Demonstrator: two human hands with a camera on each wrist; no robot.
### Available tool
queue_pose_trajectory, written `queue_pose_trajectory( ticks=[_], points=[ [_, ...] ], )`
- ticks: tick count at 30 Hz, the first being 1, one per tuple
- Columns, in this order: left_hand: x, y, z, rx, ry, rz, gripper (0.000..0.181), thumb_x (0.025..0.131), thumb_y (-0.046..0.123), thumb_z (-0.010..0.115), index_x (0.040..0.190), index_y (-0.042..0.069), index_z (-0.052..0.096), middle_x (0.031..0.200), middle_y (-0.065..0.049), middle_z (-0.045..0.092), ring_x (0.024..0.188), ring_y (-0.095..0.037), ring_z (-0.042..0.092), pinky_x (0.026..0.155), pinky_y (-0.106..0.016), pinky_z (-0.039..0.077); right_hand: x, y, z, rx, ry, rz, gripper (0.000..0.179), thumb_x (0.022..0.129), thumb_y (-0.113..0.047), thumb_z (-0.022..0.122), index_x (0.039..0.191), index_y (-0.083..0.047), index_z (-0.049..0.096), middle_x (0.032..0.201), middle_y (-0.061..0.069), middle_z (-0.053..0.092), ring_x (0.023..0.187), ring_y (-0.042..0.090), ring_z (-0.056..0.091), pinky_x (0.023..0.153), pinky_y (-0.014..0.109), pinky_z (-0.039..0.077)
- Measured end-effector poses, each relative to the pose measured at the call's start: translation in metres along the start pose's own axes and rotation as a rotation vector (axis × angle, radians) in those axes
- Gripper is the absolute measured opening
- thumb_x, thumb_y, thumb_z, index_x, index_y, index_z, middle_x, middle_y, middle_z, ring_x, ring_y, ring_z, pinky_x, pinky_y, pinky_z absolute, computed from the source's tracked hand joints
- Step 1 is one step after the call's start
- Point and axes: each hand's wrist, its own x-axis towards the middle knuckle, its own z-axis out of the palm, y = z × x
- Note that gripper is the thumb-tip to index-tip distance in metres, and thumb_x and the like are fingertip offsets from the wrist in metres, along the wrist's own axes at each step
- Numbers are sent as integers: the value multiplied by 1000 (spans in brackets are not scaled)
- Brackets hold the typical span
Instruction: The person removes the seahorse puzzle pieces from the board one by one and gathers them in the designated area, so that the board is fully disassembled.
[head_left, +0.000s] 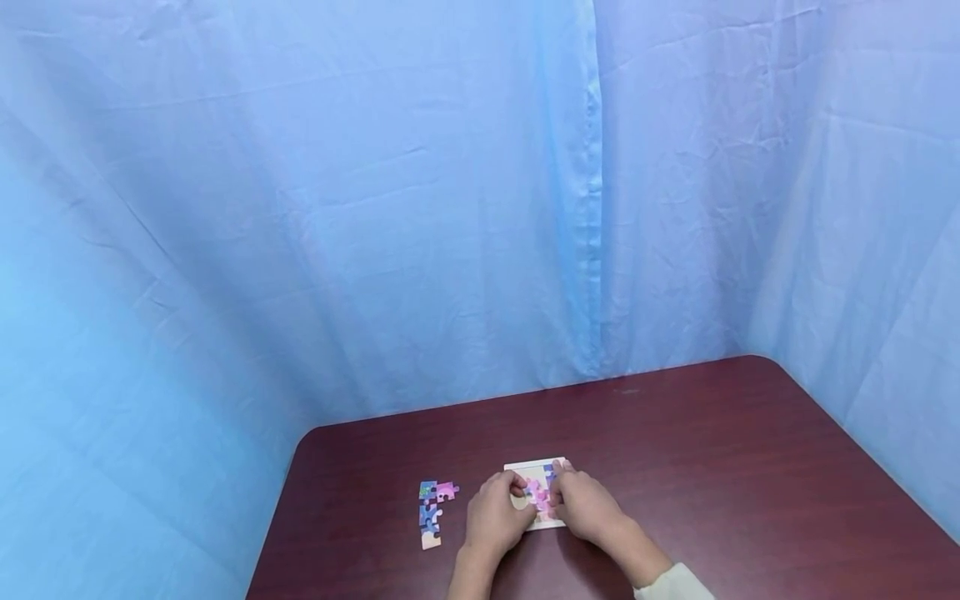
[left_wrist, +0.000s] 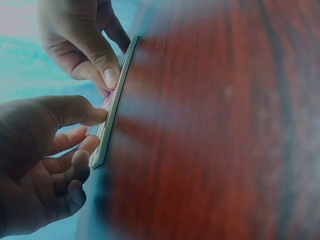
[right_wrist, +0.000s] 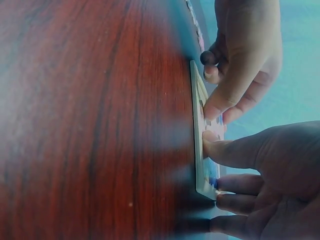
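Observation:
A small pale-rimmed puzzle tray (head_left: 534,463) lies flat on the table, holding pink, blue and cream jigsaw pieces (head_left: 542,498). My left hand (head_left: 495,512) is over the tray's left side, thumb and index finger around a jigsaw piece (head_left: 528,492) there; the piece is mostly hidden. From the right, my right hand (head_left: 588,504) touches the laid pieces. In the right wrist view its thumb presses by the near rim while the fairly straight fingers (right_wrist: 240,184) reach to the tray's side. The left hand's thumb (right_wrist: 220,102) points down at the tray close by.
Left of the tray, several loose jigsaw pieces (head_left: 429,512) lie in a rough column, with a pink piece (head_left: 446,491) at its top right. The dark red wooden table (head_left: 697,450) is bordered by blue curtains (head_left: 450,250) at the back and sides.

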Motion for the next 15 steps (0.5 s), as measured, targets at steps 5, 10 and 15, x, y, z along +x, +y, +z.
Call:
queue_pose_trajectory(
  ticks=[5, 10, 15],
  points=[
    [0, -3, -3, 31, 24, 10, 24, 70, 20, 83, 92, 22, 73, 79, 13, 71, 71, -1, 61, 65, -29, 48, 0, -2, 0, -4, -16, 7, 38, 78, -5, 85, 62, -20, 53, 132, 32, 69, 109, 39, 75, 62, 37, 43],
    [-3, -4, -10, 28, 23, 18, 24, 70, 19, 83, 91, 20, 72, 81, 11, 69, 70, 1, 56, 65, -27, 47, -1, -10, -8, -11, -43, 63, 40, 79, -7, 87, 63, -19, 53, 139, 31, 65, 121, 41, 71, 64, 35, 44],
    [-6, -5, -18, 19, 24, 23, 25, 71, 18, 85, 94, 18, 73, 86, 7, 64, 70, 2, 52, 63, -26, 45, 0, -9, -7, -33, -42, 66, 40, 80, -9, 87, 63, -19, 53, 140, 30, 65, 127, 39, 69, 65, 33, 44]
  ],
)
